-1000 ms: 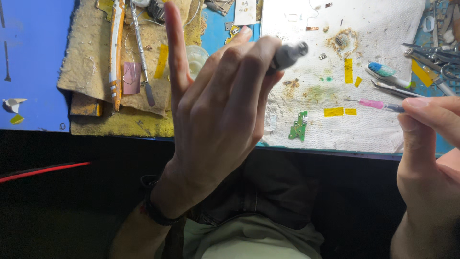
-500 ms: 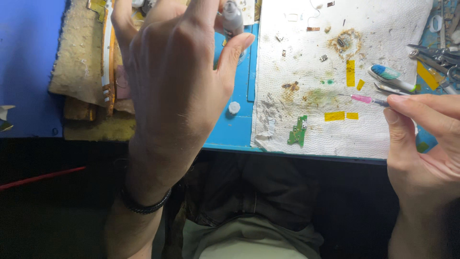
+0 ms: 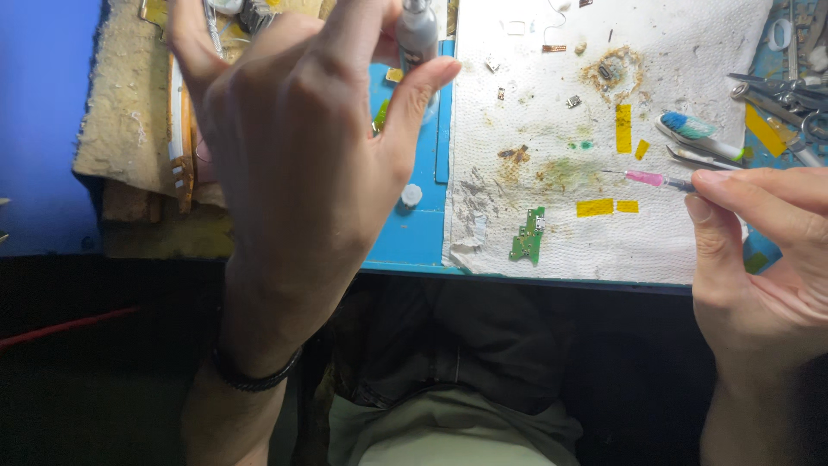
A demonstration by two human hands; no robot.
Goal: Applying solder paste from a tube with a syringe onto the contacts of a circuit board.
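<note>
White paper towel (image 3: 690, 52), stained brown and green, covered the right half of your blue tabletop (image 3: 414, 242), and a small green circuit board (image 3: 528, 236) lay on it near the front edge. Your left hand (image 3: 293, 173) was raised between the camera and the bench, its back toward you, fingers (image 3: 423, 82) closed around a small grey bottle (image 3: 417, 30) held near the top of the view, above the blue strip between the towel and the tan pad (image 3: 121, 129). A little white cap (image 3: 411, 195) sat on that blue strip, apart from the bottle, so the bottle looked uncapped. Your right hand (image 3: 763, 259) pinched the barrel of a syringe (image 3: 660, 179) with a pink hub, fingers clamped on it, the needle pointing left over the towel toward the greenish stain, well apart from the board. Yellow tape strips (image 3: 623, 128) were stuck to the towel; a toothbrush (image 3: 697, 131) and tweezers (image 3: 703, 160) lay just beyond the syringe.

As a judgement, you were at the stage of bringing bottle and syringe together, with the board waiting. A next move would call for steadying the bottle upright so nothing spills, and keeping the needle tip clear of your left fingers as the two hands closed in. Whether the bottle's nozzle was open I could not tell, since your hand hid most of it.
</note>
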